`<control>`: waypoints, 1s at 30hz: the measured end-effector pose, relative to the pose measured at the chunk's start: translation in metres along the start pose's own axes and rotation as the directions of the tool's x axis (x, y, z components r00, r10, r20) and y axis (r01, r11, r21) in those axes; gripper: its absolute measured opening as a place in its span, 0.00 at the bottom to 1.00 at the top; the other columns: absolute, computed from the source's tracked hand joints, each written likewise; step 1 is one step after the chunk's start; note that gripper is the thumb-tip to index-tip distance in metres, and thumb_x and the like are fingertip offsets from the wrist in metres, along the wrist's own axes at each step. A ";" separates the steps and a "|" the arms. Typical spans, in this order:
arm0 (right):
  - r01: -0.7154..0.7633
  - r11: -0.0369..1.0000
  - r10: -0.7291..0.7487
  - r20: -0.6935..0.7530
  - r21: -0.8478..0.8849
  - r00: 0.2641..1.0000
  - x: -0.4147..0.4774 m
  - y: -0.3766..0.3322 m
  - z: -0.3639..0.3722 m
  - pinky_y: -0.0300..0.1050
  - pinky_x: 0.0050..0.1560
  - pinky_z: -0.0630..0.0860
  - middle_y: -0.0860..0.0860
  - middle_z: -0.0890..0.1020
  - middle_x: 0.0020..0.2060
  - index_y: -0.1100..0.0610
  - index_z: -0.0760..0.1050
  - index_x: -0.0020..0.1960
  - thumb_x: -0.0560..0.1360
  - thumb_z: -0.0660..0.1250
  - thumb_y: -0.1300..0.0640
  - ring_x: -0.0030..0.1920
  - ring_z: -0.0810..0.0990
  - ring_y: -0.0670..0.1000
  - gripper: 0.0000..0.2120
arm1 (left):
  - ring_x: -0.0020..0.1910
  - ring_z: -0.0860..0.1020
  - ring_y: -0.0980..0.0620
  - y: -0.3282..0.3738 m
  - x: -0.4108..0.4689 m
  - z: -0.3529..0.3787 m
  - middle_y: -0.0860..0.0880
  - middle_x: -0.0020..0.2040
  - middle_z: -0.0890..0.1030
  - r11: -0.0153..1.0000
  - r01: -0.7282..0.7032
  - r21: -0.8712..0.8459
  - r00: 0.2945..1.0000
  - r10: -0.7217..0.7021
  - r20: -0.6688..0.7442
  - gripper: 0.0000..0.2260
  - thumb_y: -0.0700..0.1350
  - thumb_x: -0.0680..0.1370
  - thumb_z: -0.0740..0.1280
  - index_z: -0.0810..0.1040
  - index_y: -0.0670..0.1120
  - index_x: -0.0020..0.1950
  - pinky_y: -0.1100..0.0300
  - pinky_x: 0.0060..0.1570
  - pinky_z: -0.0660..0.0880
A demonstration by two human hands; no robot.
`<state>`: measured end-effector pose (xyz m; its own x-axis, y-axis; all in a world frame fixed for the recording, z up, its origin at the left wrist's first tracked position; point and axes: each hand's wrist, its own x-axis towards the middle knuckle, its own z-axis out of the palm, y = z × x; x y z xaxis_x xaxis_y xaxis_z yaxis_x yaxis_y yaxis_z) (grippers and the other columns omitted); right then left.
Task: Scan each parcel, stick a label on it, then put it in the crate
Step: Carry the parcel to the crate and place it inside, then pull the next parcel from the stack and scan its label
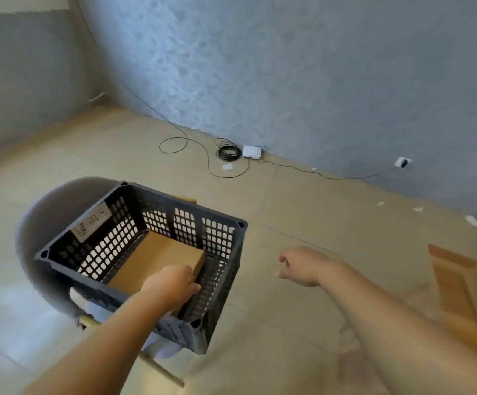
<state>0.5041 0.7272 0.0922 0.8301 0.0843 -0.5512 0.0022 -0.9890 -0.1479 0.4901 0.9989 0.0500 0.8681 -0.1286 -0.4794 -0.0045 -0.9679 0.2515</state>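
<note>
A dark grey slatted plastic crate (220, 232) rests on a grey round-backed chair (36, 223). A plain brown cardboard parcel (157, 258) lies flat inside the crate. My left hand (171, 283) reaches over the crate's near rim and grips the parcel's near right corner. My right hand (303, 265) hovers in the air to the right of the crate, fingers loosely curled and holding nothing. A white handwritten label (92, 222) is stuck on the crate's inner left wall.
A wooden table leg or frame (453, 292) stands at the right edge. Black cables (227, 152) and a white box (251, 151) lie on the beige floor by the blue-grey wall. Scraps of white paper (472, 220) dot the floor at right.
</note>
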 end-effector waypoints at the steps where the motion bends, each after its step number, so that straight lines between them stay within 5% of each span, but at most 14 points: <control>1: -0.033 0.999 0.033 -0.009 0.015 0.999 -0.016 0.017 0.005 0.45 0.59 0.70 0.54 0.75 0.64 0.54 0.69 0.69 0.77 0.63 0.45 0.63 0.74 0.55 0.23 | 0.50 0.77 0.50 0.018 -0.003 0.002 0.49 0.52 0.78 0.999 -0.039 0.019 0.999 0.039 0.006 0.14 0.55 0.78 0.61 0.74 0.48 0.58 0.54 0.51 0.77; 14: -0.332 0.919 0.345 -0.022 0.214 0.938 -0.296 0.205 0.125 0.48 0.50 0.71 0.52 0.76 0.58 0.56 0.70 0.64 0.78 0.62 0.49 0.55 0.75 0.54 0.18 | 0.54 0.77 0.50 0.254 -0.123 0.134 0.50 0.58 0.78 0.847 -0.504 0.168 0.863 0.503 0.050 0.18 0.59 0.77 0.60 0.73 0.51 0.62 0.56 0.53 0.75; 18: -0.451 0.855 0.457 0.039 0.257 0.889 -0.382 0.255 0.171 0.48 0.60 0.71 0.53 0.72 0.67 0.55 0.66 0.71 0.78 0.62 0.45 0.63 0.73 0.55 0.24 | 0.54 0.77 0.51 0.318 -0.179 0.184 0.51 0.58 0.78 0.769 -0.612 0.188 0.791 0.602 0.110 0.18 0.59 0.77 0.60 0.72 0.51 0.62 0.58 0.53 0.74; 25: -0.577 0.710 0.601 0.079 0.403 0.795 -0.495 0.329 0.232 0.47 0.61 0.69 0.54 0.69 0.70 0.56 0.63 0.73 0.79 0.61 0.44 0.67 0.70 0.55 0.27 | 0.55 0.77 0.51 0.412 -0.240 0.241 0.52 0.58 0.77 0.626 -0.741 0.243 0.671 0.705 0.227 0.17 0.58 0.77 0.61 0.73 0.52 0.63 0.57 0.54 0.74; 30: -0.627 0.614 0.675 0.093 0.480 0.732 -0.542 0.386 0.249 0.44 0.52 0.69 0.52 0.74 0.58 0.56 0.68 0.68 0.78 0.62 0.43 0.55 0.73 0.52 0.24 | 0.53 0.77 0.52 0.484 -0.246 0.258 0.52 0.57 0.77 0.556 -0.783 0.279 0.619 0.735 0.275 0.16 0.58 0.77 0.61 0.73 0.54 0.62 0.55 0.54 0.75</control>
<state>-0.0841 0.3297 0.1298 0.5572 -0.5943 -0.5800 -0.7866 -0.6015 -0.1393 0.1459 0.5065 0.0726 0.3981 -0.8508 -0.3429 -0.8207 -0.4974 0.2811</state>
